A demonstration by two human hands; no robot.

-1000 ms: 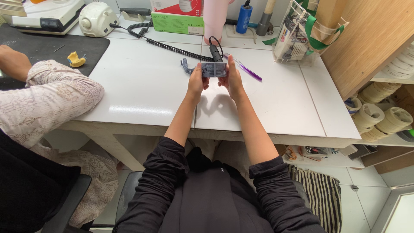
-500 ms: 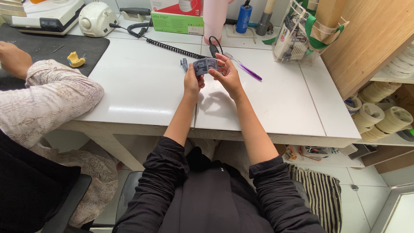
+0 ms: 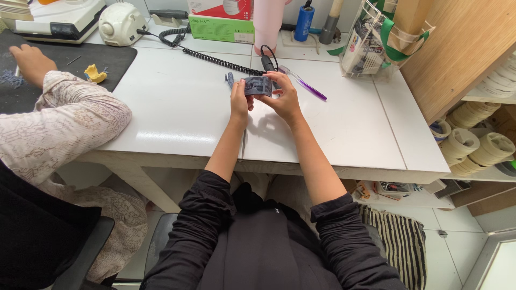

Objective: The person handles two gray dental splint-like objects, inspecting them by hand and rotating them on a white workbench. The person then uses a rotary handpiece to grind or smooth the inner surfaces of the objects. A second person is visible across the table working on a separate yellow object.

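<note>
I hold a small dark grey piece (image 3: 258, 86) up over the far middle of the table (image 3: 177, 113), pinched between both hands. It could slip and drop onto the purple toothbrush (image 3: 303, 83) or black handpiece (image 3: 267, 63) just behind. Left hand (image 3: 239, 100) and right hand (image 3: 285, 98) each close fingers and thumb on its ends.

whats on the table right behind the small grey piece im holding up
Behind the small grey piece lie a black handpiece on a coiled cord and a purple toothbrush. The table directly behind it is hidden.
</note>
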